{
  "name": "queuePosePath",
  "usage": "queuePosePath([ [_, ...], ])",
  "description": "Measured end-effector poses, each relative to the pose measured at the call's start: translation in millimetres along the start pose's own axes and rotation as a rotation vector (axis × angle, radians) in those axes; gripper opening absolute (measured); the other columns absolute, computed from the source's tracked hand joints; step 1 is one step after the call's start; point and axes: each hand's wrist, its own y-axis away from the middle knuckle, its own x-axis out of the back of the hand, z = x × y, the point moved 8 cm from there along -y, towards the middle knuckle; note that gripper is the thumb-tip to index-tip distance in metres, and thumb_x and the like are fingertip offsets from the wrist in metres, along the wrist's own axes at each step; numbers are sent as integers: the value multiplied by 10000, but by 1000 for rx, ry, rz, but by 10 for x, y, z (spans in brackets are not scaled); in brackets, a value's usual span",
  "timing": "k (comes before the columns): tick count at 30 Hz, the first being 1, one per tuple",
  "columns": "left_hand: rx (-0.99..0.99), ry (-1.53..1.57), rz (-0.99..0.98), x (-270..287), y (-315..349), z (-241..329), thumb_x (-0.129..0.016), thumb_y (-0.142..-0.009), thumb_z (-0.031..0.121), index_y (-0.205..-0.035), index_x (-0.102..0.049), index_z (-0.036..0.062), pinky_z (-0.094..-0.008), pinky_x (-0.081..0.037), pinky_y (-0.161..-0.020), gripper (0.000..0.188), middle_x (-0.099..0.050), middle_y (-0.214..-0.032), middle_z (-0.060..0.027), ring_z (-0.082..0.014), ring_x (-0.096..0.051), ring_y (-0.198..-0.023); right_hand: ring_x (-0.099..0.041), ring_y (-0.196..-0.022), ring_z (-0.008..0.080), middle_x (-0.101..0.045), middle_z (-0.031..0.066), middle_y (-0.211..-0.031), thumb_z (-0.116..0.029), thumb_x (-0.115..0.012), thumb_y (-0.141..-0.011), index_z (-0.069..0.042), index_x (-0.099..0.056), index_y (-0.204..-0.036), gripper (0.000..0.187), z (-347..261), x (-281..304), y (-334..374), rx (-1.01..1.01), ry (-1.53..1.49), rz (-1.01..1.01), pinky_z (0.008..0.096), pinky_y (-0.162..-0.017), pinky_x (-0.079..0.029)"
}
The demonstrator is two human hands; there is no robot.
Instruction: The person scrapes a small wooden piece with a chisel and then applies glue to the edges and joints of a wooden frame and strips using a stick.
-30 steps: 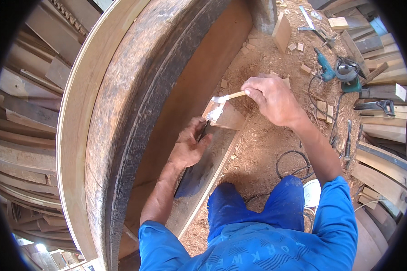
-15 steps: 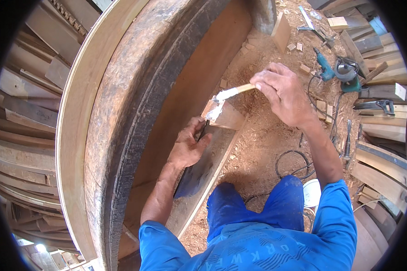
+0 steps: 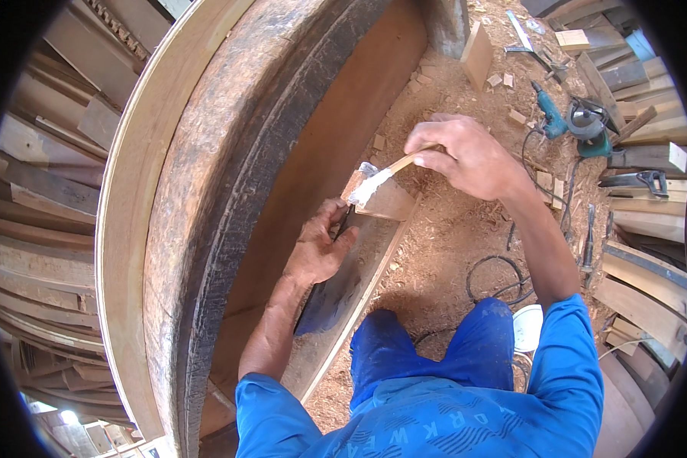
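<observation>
My right hand (image 3: 466, 153) pinches the wooden handle of a paintbrush (image 3: 412, 158). The bristles, thick with white paste, press on the end of a wooden block (image 3: 385, 200), where a white smear spreads. Under the block runs a long board (image 3: 336, 343) with a dark-stained face. My left hand (image 3: 318, 243) lies at the block's near left corner, fingers curled against it and thumb apart; the fingertips' hold is partly hidden. A dark thin edge shows between thumb and fingers.
A large curved wooden hull-like piece (image 3: 214, 153) rises on my left. Wood shavings cover the floor (image 3: 435, 259). To the right lie a teal power drill (image 3: 548, 111), a circular saw (image 3: 588, 126), a handsaw (image 3: 649, 182), a chisel (image 3: 589, 237), a looped cable (image 3: 473, 278) and stacked boards.
My right hand has shifted a little left and the brush has tilted more steeply. Its bristles have swept toward me across the block's end. My left hand stays in place.
</observation>
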Motion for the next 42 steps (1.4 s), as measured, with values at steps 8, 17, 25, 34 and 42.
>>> queuePosePath([
  [8, -28, -35, -13, -37, -3, 65, -590, -936, -33, -1410, -476, 6, -371, -293, -1175, 489, -534, -1415, -116, -216, -439, -1377, -625, -983, 343, -645, 161, -887, -156, -672, -921, -33, -674, -890, 127, 99, -55, -424, 50, 141, -109, 455, -853, -489],
  [17, 4, -5, -33, -31, -15, 38, -586, -915, -57, -1453, -445, -3, -369, -260, -1193, 559, -499, -1456, -122, -218, -394, -1421, -590, -905, 293, -596, 126, -832, -141, -658, -926, -28, -668, -875, 124, 158, -48, -357, 91, -140, -91, 429, -817, -470],
  [25, -104, -165, 57, 41, -7, 70, -687, -904, 143, -1331, -512, 10, -427, -492, -1027, 480, -663, -1228, -224, -332, -625, -1222, -605, -893, 290, -590, 128, -886, -105, -643, -930, -16, -669, -915, 94, -46, -25, -258, 129, -224, 75, 398, -787, -483],
  [34, -32, -105, 31, 11, 9, 119, -642, -921, 36, -1298, -539, -8, -376, -376, -1112, 393, -574, -1255, -107, -216, -512, -1280, -606, -960, 330, -604, 138, -919, -92, -676, -898, -40, -687, -916, 56, -210, -215, 25, 162, -102, 34, 438, -857, -504],
  [42, -48, -216, 28, 9, 17, 195, -640, -922, 47, -1304, -540, -15, -393, -386, -1110, 399, -594, -1205, -108, -227, -531, -1250, -600, -923, 304, -602, 118, -910, -52, -655, -898, -24, -677, -921, 42, 8, 15, -17, 144, 16, 136, 413, -820, -490],
])
